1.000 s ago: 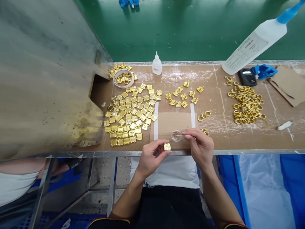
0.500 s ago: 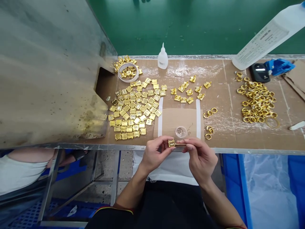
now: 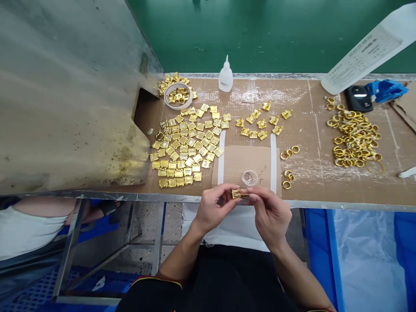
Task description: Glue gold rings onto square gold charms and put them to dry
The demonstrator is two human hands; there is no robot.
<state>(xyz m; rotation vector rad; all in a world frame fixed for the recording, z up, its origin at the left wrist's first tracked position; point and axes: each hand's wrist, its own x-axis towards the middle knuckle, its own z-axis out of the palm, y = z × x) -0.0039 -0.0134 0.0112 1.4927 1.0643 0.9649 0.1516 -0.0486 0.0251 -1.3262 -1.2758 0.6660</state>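
Observation:
My left hand (image 3: 212,209) pinches a small gold rectangular metal piece (image 3: 236,193) between thumb and fingers, just over the table's front edge. A thin stick (image 3: 246,195) is closed in my right hand (image 3: 271,214), its tip at the gold piece. Just beyond my hands sits a small clear cup (image 3: 249,177) on a cardboard sheet (image 3: 242,158). Many flat gold plates (image 3: 183,138) lie spread to the left. A smaller group of gold pieces with raised parts (image 3: 261,123) lies behind the sheet. Several gold rings (image 3: 289,152) rest to its right.
A white dropper bottle (image 3: 225,77) stands at the back. A tape roll (image 3: 178,96) lies on gold pieces. At right are a ring pile (image 3: 355,138), a black device (image 3: 359,99) and a large leaning bottle (image 3: 367,47). A metal housing (image 3: 71,95) bounds the left; another person's arm (image 3: 94,214) shows below.
The view has shifted slightly. My right hand has come a little closer to the left, and the gold piece looks slightly turned. Both hands keep their hold.

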